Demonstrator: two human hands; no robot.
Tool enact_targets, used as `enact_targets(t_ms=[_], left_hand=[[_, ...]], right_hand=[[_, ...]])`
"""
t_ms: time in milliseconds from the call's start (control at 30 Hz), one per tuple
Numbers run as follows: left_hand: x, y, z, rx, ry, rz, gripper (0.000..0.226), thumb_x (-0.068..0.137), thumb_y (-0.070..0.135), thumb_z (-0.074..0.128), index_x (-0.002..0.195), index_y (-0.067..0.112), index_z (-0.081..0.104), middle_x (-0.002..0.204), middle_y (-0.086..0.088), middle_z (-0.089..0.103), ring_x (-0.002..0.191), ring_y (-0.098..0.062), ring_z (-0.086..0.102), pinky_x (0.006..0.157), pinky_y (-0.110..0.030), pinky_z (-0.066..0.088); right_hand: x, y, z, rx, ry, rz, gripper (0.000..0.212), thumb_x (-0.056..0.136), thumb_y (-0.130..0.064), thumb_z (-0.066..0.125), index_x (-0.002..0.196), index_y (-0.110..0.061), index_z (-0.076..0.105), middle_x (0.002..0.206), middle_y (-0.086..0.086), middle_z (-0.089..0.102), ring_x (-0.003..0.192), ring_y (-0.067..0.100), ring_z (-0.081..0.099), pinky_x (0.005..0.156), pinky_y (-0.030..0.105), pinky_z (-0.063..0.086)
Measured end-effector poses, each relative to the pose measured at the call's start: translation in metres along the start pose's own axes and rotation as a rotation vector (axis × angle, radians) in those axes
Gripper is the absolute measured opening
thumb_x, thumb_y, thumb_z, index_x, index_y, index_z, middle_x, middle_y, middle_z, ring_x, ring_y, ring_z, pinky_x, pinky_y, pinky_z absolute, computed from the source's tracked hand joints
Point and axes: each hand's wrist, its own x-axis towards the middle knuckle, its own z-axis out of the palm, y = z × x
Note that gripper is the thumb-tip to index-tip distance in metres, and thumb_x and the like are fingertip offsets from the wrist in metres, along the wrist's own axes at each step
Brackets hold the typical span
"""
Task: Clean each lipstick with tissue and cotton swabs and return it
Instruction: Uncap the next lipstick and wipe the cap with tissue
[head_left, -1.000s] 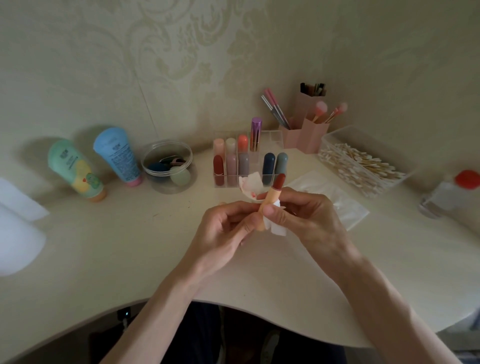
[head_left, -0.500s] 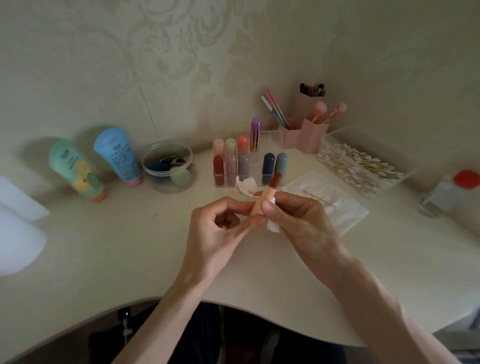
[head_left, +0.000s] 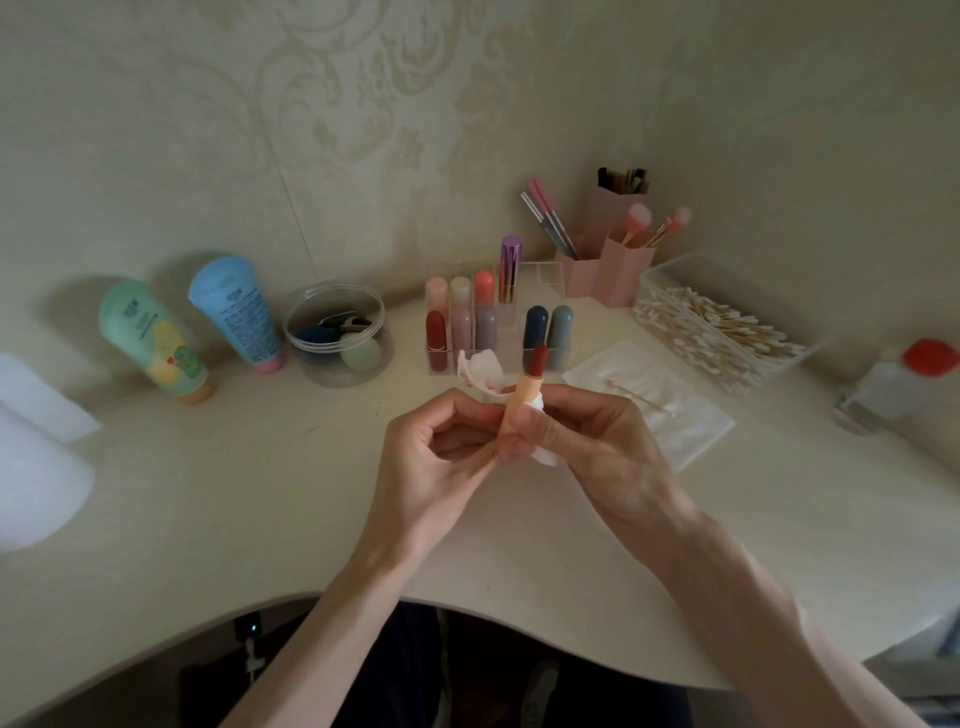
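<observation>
Left hand (head_left: 431, 457) and right hand (head_left: 597, 447) pinch the uncapped lipstick (head_left: 522, 402) nearly upright, smeared tissue (head_left: 485, 370) tucked behind its tube for wiping.

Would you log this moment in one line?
step: wiping lipstick | left hand: pinches tissue | right hand: grips lipstick | cap: off

Cream table (head_left: 234, 509): green tube (head_left: 156, 340), blue tube (head_left: 236, 312) 10 o'clock; round jar (head_left: 337, 332) 11; lipstick rack (head_left: 545, 273) 12; brush holder (head_left: 618, 275) 1; swab box (head_left: 670, 270), tissue sheet (head_left: 691, 421) 2; red-capped bottle (head_left: 883, 389) 3.
</observation>
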Motion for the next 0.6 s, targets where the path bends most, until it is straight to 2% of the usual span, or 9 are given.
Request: enact_targets(t_ms=[67,133,233,367,467,533,600], left_hand=[[-0.0004,0.0016,0.0005,-0.008,-0.008,-0.026,0.024,0.074,0.01,0.086,0.091,0.006,0.071,0.093,-0.011,0.08,0.083,-0.029,0.078,0.077,-0.028,0.061],[-0.0011,0.0043,0.0001,-0.042,-0.033,-0.077,0.027,0.078,0.012,0.081,0.1,0.001,0.07,0.093,-0.015,0.079,0.079,-0.033,0.078,0.072,-0.031,0.062],[-0.0009,0.0079,0.0006,-0.149,-0.076,-0.175,0.029,0.085,0.013,0.072,0.112,0.002,0.071,0.093,-0.018,0.078,0.079,-0.035,0.078,0.07,-0.032,0.063],[-0.0006,0.0078,0.0024,-0.14,-0.03,-0.192,0.027,0.078,0.009,0.078,0.105,0.004,0.076,0.091,-0.018,0.079,0.079,-0.029,0.078,0.074,-0.027,0.062],[-0.0018,0.0056,0.0026,-0.041,0.042,-0.158,0.028,0.069,0.009,0.088,0.095,0.004,0.077,0.084,-0.014,0.079,0.075,-0.028,0.078,0.073,-0.026,0.061],[-0.0023,0.0043,0.0025,0.009,0.062,-0.133,0.029,0.068,0.012,0.089,0.092,0.004,0.075,0.082,-0.012,0.079,0.073,-0.028,0.078,0.072,-0.028,0.061],[-0.0021,0.0053,0.0031,-0.006,0.043,-0.142,0.029,0.073,0.014,0.086,0.097,0.003,0.075,0.085,-0.013,0.079,0.072,-0.031,0.077,0.07,-0.03,0.062]], right_hand=[[0.0004,-0.0009,0.0,0.003,0.023,-0.012,0.029,0.099,-0.02,0.072,0.117,0.003,0.074,0.118,0.029,0.073,0.113,0.044,0.07,0.106,0.06,0.049],[0.0002,-0.0036,0.0003,0.025,0.055,-0.029,0.03,0.099,-0.023,0.071,0.115,0.001,0.075,0.113,0.029,0.073,0.104,0.039,0.071,0.094,0.054,0.052],[-0.0008,-0.0068,-0.0007,0.044,0.087,-0.051,0.034,0.092,-0.03,0.073,0.113,-0.004,0.078,0.112,0.021,0.077,0.112,0.031,0.071,0.103,0.047,0.05],[-0.0013,-0.0058,0.0017,0.028,0.103,-0.056,0.034,0.092,-0.028,0.072,0.115,-0.003,0.077,0.109,0.02,0.078,0.102,0.026,0.073,0.09,0.037,0.053],[-0.0021,-0.0046,0.0033,-0.017,0.117,-0.051,0.025,0.094,-0.019,0.072,0.112,-0.003,0.078,0.106,0.014,0.08,0.101,0.023,0.076,0.09,0.031,0.057],[-0.0018,-0.0051,0.004,-0.039,0.124,-0.053,0.024,0.094,-0.019,0.073,0.111,-0.003,0.078,0.105,0.013,0.08,0.1,0.022,0.076,0.091,0.031,0.056],[-0.0013,-0.0054,0.0027,-0.01,0.124,-0.056,0.027,0.095,-0.023,0.072,0.113,-0.004,0.078,0.108,0.016,0.079,0.103,0.026,0.075,0.093,0.038,0.055]])
